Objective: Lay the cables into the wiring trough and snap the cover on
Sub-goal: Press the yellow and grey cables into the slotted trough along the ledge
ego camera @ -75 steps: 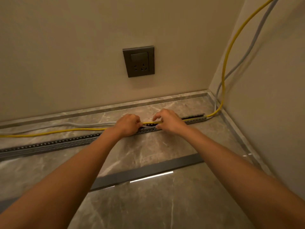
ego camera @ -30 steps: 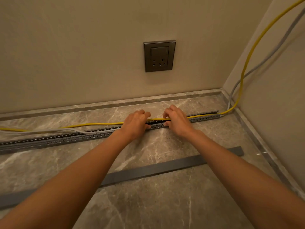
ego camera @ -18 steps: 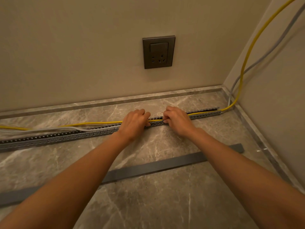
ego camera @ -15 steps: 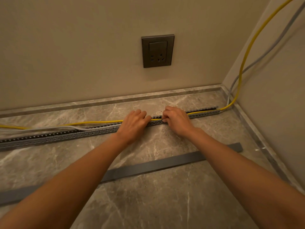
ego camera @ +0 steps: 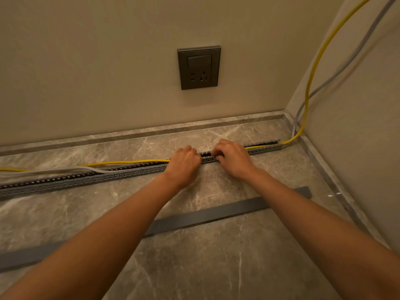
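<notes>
Pressing the yellow cable into the wiring trough on the floor, left hand and right hand pinch it mid-run; leftward stretch next, I reckon, cover waiting nearby.

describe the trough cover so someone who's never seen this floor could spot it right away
Start at the dark wall socket and drop to the marble floor. Past the slotted wiring trough that both hands work at, closer to the person, lies the cover. It is a flat, smooth grey strip without slots or cables, passing under both forearms.
</notes>
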`<state>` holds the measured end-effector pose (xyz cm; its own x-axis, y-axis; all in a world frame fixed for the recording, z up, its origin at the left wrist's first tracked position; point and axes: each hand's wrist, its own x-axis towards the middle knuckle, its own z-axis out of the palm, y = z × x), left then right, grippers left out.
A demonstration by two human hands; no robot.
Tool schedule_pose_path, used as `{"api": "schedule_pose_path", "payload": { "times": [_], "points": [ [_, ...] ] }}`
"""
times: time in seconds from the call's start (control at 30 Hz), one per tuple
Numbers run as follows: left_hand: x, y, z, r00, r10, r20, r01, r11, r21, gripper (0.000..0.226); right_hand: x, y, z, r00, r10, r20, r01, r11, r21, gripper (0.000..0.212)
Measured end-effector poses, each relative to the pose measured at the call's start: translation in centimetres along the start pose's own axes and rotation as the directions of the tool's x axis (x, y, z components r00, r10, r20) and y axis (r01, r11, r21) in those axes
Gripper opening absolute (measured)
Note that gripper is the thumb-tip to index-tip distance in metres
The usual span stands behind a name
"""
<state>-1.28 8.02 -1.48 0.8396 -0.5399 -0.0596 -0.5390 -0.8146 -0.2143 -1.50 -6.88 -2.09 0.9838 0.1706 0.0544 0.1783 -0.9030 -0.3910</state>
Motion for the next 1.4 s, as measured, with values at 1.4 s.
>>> {"api": "schedule_pose_path", "payload": {
  "times": [1.4],
  "points": [
    [8.9, 11.7, -3.9, 0.994, 0.103, -0.025, -0.106, 0.964, -0.242, 0.025, -2.7, 16.1, -6.9, 0.985, 0.169, -0.033, -0.172, 0.958, -0.231, 0.036]
  ]
}}
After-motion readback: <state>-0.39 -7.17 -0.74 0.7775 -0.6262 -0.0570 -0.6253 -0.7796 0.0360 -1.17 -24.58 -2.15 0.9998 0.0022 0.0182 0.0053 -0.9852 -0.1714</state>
